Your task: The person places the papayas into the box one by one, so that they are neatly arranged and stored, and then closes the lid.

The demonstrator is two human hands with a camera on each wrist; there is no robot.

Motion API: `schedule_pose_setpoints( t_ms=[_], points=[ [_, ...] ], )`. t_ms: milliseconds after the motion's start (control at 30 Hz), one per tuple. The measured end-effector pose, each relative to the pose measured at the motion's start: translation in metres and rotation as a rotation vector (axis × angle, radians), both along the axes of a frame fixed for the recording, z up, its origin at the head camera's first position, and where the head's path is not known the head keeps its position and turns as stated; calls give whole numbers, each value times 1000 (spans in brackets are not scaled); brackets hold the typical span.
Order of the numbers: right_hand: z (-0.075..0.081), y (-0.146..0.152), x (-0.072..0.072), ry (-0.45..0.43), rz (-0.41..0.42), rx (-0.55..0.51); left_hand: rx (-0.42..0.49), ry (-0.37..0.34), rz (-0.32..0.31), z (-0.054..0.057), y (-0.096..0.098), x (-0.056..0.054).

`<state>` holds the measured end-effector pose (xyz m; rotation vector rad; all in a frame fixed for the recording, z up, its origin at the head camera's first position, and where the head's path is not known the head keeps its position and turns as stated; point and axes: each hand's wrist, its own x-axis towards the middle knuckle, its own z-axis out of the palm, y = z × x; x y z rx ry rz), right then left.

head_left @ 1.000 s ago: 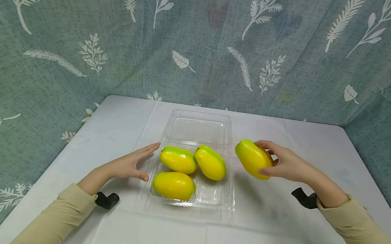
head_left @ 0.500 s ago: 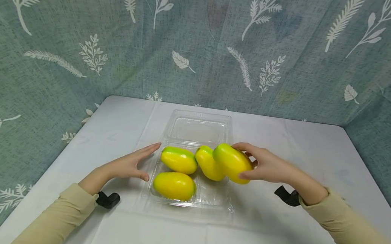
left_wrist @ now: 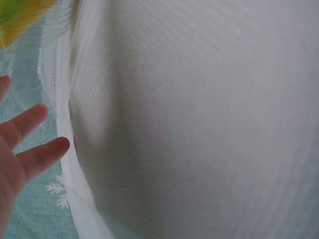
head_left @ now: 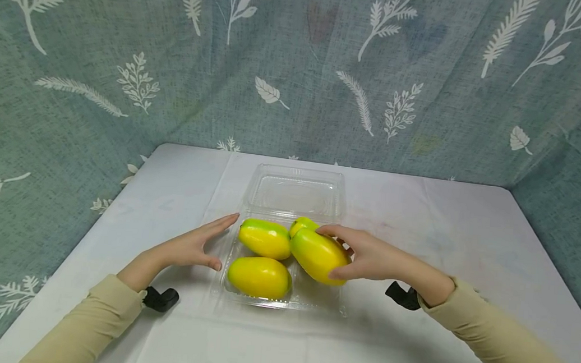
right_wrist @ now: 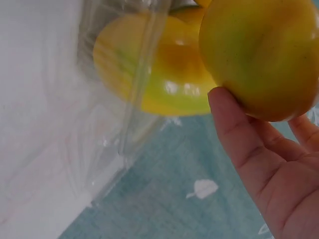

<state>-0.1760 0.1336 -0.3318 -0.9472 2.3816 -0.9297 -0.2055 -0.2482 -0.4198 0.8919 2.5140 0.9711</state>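
In the head view my right hand [head_left: 371, 257] grips a yellow-green mango [head_left: 318, 257] between thumb and fingers, over the right half of a clear plastic clamshell box [head_left: 310, 300]. That fruit partly covers another mango [head_left: 302, 224] in the box. Two more lie on the box's left side, a rear mango [head_left: 264, 239] and a front mango [head_left: 259, 278]. My left hand [head_left: 192, 245] is held beside the box's left edge, fingers spread and nothing in it. The right wrist view shows the held mango [right_wrist: 261, 55] close up, with a mango [right_wrist: 144, 74] behind the clear wall.
The box's clear lid [head_left: 294, 196] lies folded back behind it. A white cloth [head_left: 228, 346] covers the table. Patterned green-blue fabric [head_left: 297, 92] hangs around the back and sides. Black wrist mounts [head_left: 161, 299] stick out from the sleeves.
My right hand has carried its mango leftward, from beside the box to over its right half, now overlapping the mango there. The left hand stays in place.
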Motion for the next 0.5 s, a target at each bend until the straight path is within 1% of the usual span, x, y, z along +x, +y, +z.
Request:
schedule_pose_setpoints(
  t_ms=[133,200,400,500],
  points=[
    [-7,-7,3,-7,-2,22,-1,5,-1,0,1,0],
    [-10,-11,6,11,2,39,-2,5,0,0,1,0],
    [-16,-21,13,162,40,112,-3,7,-2,0,1,0],
    [-19,-23,16,200,49,138,-4,5,-1,0,1,1]
  ],
)
